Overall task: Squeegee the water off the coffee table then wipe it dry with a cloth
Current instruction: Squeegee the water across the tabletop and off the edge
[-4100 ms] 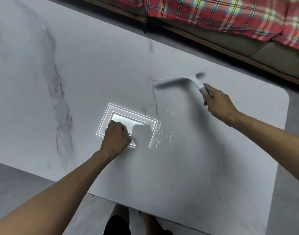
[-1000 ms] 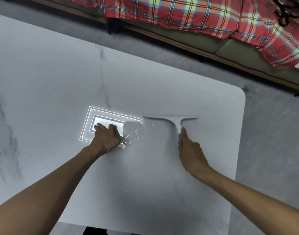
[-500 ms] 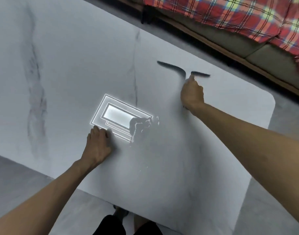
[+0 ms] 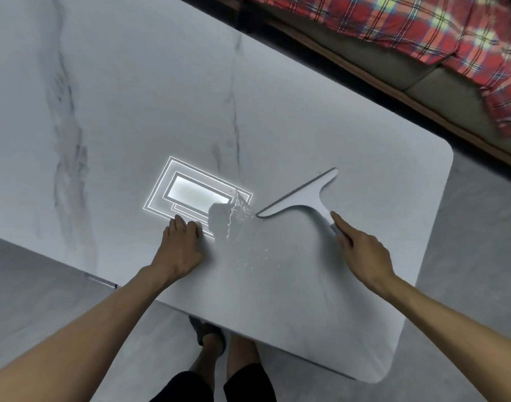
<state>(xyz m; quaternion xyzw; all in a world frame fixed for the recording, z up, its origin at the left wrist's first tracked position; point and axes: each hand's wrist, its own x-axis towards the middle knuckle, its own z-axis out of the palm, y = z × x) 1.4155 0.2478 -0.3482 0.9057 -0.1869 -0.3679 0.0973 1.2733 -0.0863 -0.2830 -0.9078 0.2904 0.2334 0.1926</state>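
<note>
No labels. Right hand (image 4: 361,250) grips squeegee (image 4: 302,200); left hand (image 4: 180,246) flat on table (image 4: 364,329).

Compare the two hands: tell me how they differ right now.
The right hand grips the squeegee handle; the left hand holds nothing. The left rests fingers-down on the table beside the water; the right reaches further toward the table's end. Both are bare.

We see both forearms bare to the frame's edge, the left hand (image 4: 181,250) and right hand (image 4: 361,250) without gloves, rings or watch. At six o'clock, black shorts (image 4: 216,385) above bare knees; feet too shadowed to tell.
</note>
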